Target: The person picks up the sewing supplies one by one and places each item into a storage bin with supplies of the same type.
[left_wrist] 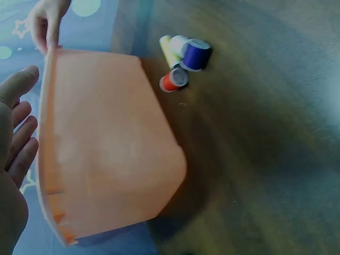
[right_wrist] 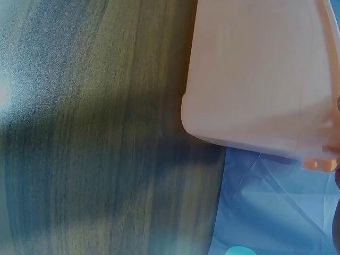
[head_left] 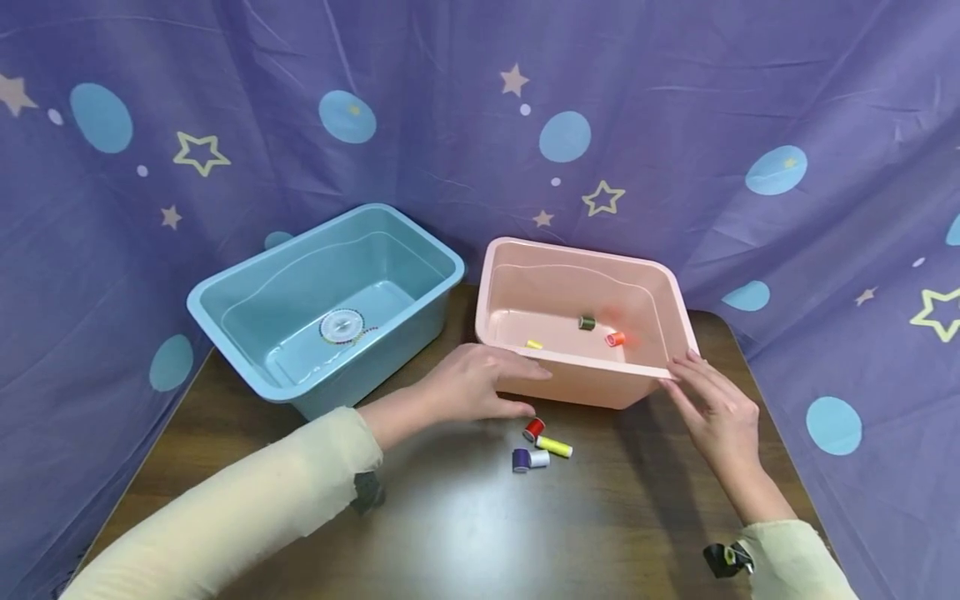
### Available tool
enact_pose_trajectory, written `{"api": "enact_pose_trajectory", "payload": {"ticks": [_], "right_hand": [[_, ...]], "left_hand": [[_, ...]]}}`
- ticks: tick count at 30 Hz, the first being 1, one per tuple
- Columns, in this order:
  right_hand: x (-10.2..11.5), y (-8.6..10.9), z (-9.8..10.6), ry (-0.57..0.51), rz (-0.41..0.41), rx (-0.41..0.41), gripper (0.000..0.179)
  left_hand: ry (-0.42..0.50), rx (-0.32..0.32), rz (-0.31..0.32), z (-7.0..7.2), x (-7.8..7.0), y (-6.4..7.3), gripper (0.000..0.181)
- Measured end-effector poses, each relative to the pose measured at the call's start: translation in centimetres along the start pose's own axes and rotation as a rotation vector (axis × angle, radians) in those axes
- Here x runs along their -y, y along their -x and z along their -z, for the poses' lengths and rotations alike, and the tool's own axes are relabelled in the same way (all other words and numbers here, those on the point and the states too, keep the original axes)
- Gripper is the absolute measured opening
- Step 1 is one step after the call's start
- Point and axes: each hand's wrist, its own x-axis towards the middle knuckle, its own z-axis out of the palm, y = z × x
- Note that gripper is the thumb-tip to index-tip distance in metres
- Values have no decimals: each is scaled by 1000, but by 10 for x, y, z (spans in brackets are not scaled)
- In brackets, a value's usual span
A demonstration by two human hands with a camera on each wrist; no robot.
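My left hand [head_left: 480, 383] hovers by the front rim of the pink bin [head_left: 585, 358], thumb and fingers apart and nothing between them. At the bin's front right corner, my right hand [head_left: 716, 408] pinches the rim. On the table below my left hand lie a red thread spool [head_left: 534, 429], a yellow thread spool [head_left: 554, 447], a purple thread spool [head_left: 521, 461] and a white thread spool [head_left: 539, 459], close together. Inside the pink bin are a dark green spool [head_left: 587, 322], an orange-red spool [head_left: 615, 339] and a partly hidden yellow piece [head_left: 533, 344].
A blue bin [head_left: 326, 229] stands at the left; a round wheel of pins [head_left: 342, 326] lies in it. Both bins stand on a brown wooden table [head_left: 465, 533]. Behind is a purple curtain [head_left: 465, 108] with stars and ovals.
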Motion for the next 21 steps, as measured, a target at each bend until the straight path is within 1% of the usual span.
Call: {"api": "enact_pose_trajectory", "payload": {"ticks": [6, 8, 10, 17, 21], "right_hand": [[0, -1, -1, -4, -5, 5, 27], [1, -1, 0, -1, -9, 10, 29], [1, -2, 0, 3, -14, 15, 32], [2, -2, 0, 6, -12, 14, 32], [2, -2, 1, 8, -21, 21, 31]], "left_hand": [[37, 85, 24, -19, 3, 10, 53], [49, 113, 44, -25, 5, 14, 54], [67, 141, 76, -30, 7, 17, 55], [92, 202, 166, -50, 16, 26, 61], [115, 217, 198, -60, 20, 31, 63]]}}
